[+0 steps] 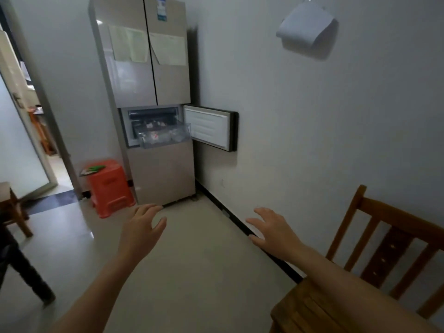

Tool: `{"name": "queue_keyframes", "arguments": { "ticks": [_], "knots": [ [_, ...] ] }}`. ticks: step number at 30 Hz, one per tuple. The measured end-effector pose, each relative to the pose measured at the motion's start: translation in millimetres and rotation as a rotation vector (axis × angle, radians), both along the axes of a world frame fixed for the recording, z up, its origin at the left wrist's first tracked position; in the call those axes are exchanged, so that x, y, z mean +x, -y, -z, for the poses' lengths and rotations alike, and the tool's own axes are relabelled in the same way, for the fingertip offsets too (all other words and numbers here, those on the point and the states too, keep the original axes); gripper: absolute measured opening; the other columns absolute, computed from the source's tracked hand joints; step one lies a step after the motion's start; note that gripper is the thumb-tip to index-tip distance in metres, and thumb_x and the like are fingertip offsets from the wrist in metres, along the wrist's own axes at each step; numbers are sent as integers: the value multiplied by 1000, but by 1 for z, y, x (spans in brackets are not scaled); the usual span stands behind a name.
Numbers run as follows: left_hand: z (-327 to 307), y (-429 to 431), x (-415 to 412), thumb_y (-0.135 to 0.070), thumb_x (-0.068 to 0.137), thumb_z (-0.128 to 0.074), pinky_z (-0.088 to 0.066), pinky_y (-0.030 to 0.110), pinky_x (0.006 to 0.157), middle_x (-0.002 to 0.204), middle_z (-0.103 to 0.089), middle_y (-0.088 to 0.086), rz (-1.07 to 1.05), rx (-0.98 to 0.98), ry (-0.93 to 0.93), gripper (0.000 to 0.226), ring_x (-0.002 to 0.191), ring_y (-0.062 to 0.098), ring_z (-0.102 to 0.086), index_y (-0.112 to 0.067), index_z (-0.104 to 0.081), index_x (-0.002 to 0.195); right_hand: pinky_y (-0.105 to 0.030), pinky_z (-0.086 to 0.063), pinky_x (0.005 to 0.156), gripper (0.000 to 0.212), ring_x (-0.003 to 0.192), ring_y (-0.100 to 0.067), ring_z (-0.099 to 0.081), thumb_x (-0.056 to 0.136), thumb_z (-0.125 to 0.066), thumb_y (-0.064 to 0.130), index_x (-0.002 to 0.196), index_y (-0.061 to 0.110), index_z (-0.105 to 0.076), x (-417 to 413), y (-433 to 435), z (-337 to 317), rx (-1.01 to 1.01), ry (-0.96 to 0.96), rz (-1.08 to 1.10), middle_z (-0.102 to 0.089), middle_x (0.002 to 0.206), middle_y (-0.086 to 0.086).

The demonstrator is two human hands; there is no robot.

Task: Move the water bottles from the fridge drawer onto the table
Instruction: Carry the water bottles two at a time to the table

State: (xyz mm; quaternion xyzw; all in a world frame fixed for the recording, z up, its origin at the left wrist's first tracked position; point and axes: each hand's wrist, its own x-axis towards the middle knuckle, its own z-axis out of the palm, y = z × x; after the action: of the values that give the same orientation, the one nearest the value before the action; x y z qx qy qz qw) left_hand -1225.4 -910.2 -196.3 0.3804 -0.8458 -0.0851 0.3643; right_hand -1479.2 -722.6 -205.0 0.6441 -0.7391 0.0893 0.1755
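A tall beige fridge (153, 68) stands in the corner ahead, its small middle door (211, 127) swung open to the right. A clear drawer (165, 138) is pulled out of that compartment, and blurred water bottles (153, 137) lie inside it. My left hand (141, 227) and my right hand (274, 229) are both stretched forward over the floor, fingers spread, holding nothing. They are well short of the fridge.
An orange plastic stool (110, 188) stands left of the fridge. A wooden chair (360, 267) sits at lower right by the wall. A doorway (31, 140) opens at the left, with a wooden table leg (16, 207) and a person's dark trouser leg (24, 270) nearby.
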Motion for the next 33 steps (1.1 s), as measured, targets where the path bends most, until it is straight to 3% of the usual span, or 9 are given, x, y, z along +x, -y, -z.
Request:
{"name": "queue_keyframes", "arguments": {
  "ticks": [5,17,22,26,33],
  "knots": [
    [-7,70,-38,-2,73,-73,-43,48,88,103,-66,20,-33,0,-53,29,102,41,-54,1,-68,101,-36,-55,60,39,85,-29,-69,57,-71,39,89,16,-71,-52,72,-18,-34,-94,-22,-69,95,-14],
    [8,168,-109,-8,80,-67,-36,38,95,115,-62,17,-87,86,-43,32,115,34,-48,0,-63,111,-42,-55,63,42,90,-33,-67,62,-65,35,96,13,-71,-135,206,8,-175,14,-81,-68,100,-17],
    [2,222,-156,-9,80,-67,-38,40,92,111,-63,16,-122,50,-55,28,110,35,-49,-2,-66,107,-38,-55,61,40,87,-31,-68,61,-65,37,93,14,-71,-186,271,4,-203,-21,-169,-69,96,-16],
    [-13,274,-197,-26,83,-59,-39,42,91,111,-64,13,-163,38,-39,32,108,34,-51,-6,-67,107,-47,-54,65,40,91,-38,-65,64,-68,30,98,9,-69,-237,333,-10,-188,81,-210,-65,101,-22],
    [-21,332,-239,-26,83,-60,-40,40,90,108,-65,15,-262,54,-40,32,105,33,-55,-4,-66,106,-42,-55,63,40,88,-33,-68,63,-64,35,95,12,-71,-286,421,-18,-181,88,-271,-68,98,-18]
  ]
}}
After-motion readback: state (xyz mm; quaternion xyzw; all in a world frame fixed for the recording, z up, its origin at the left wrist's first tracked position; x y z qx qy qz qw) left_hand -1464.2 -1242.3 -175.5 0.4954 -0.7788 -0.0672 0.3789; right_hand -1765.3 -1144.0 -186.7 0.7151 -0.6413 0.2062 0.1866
